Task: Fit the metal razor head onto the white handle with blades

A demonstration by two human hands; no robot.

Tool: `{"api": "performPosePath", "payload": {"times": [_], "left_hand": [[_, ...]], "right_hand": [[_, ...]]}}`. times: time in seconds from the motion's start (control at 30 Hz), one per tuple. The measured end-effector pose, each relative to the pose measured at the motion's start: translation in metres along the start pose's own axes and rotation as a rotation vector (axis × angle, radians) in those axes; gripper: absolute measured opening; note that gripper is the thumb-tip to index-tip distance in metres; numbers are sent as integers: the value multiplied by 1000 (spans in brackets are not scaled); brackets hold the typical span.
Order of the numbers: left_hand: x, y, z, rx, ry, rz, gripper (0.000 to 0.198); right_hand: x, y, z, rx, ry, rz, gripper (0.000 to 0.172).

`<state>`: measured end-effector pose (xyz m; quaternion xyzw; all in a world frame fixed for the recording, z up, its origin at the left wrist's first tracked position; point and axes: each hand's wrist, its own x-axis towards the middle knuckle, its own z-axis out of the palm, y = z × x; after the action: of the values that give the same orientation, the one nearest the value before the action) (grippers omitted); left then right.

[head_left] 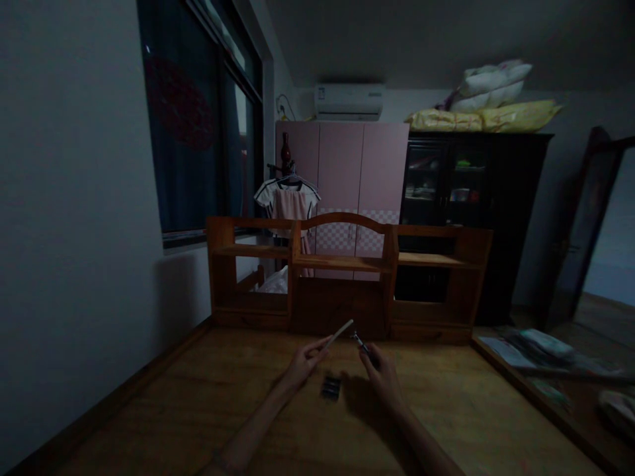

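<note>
My left hand (301, 365) is closed around the lower end of a pale, thin, flat stick (341, 330), which slants up to the right. My right hand (384, 378) grips a small tool with a dark handle and a shiny metal head (360, 342); its exact kind is too dim to make out. The metal head is close to the upper end of the stick, and a small gap seems to lie between them. Below and between my hands, a small black ridged piece (331, 388) lies on the wooden tabletop (208, 403).
A wooden shelf unit (342, 263) stands along the table's far edge. To the left is a white wall (99, 231). Past the raised right edge lie papers and a plastic-wrapped packet (546, 345). A pink wardrobe (340, 165) and a dark cabinet (510, 198) stand behind.
</note>
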<state>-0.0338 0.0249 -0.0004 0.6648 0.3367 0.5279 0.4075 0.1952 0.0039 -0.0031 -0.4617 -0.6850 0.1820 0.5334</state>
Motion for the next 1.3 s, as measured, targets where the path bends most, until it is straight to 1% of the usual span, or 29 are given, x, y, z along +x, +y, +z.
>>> {"api": "performPosePath", "payload": {"times": [0.13, 0.3, 0.47, 0.63, 0.8, 0.87, 1.03, 1.13, 1.3], "left_hand": [[-2, 3, 0, -6, -53, -25, 45], [-2, 5, 0, 7, -31, -4, 45], [-2, 7, 3, 48, -49, -16, 48], [-2, 11, 6, 56, -51, -9, 45], [-1, 7, 5, 110, -46, -39, 48], [-1, 4, 5, 118, -40, -52, 50], [0, 2, 8, 56, -56, -67, 51], [0, 5, 9, 52, -44, -59, 50], [-1, 9, 11, 90, -61, -56, 46]], "right_hand": [[0, 1, -1, -1, 5, -19, 36], [-1, -7, -4, 19, 8, -41, 35], [-2, -5, -3, -3, 50, -3, 39], [-2, 1, -3, -11, 35, 28, 41], [-1, 4, -2, 0, 64, 71, 42], [-2, 5, -2, -1, 56, 75, 42], [1, 4, -1, 17, 42, 68, 39], [10, 3, -7, -53, 20, 46, 36], [16, 7, -30, -175, -80, -48, 32]]}}
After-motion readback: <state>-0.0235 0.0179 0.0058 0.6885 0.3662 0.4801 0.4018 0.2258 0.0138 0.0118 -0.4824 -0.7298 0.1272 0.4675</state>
